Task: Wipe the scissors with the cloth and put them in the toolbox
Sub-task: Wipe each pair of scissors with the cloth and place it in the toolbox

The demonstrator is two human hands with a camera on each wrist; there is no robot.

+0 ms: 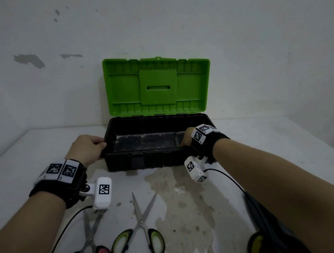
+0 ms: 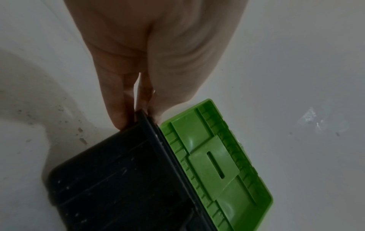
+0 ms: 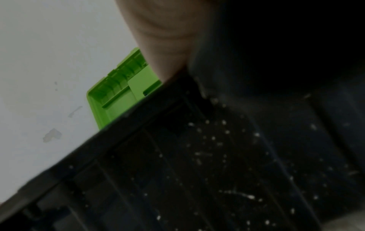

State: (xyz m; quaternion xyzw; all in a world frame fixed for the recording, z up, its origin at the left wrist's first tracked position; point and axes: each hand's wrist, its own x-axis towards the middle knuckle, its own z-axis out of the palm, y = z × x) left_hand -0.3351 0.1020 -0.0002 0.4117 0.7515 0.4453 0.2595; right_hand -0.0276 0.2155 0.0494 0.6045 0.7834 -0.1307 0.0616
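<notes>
A black toolbox (image 1: 161, 159) stands open against the wall, its green lid (image 1: 158, 84) upright and its inside holding nothing. My left hand (image 1: 91, 147) grips the box's left end wall, fingers at the rim (image 2: 138, 115). At the right front corner my right hand (image 1: 186, 139) holds the box, thumb (image 3: 164, 51) over the rim. Green-handled scissors (image 1: 141, 225) lie open on the table in front of the box. Pink-handled scissors (image 1: 89, 244) lie to their left, partly under my left wrist camera. No cloth is clearly visible.
A brownish stain (image 1: 181, 205) spreads over the white table before the box. Under my right forearm sit a dark object (image 1: 258, 213) and a yellow-and-black handle (image 1: 255, 245), mostly hidden. Cables trail from both wrist cameras. The wall is right behind the lid.
</notes>
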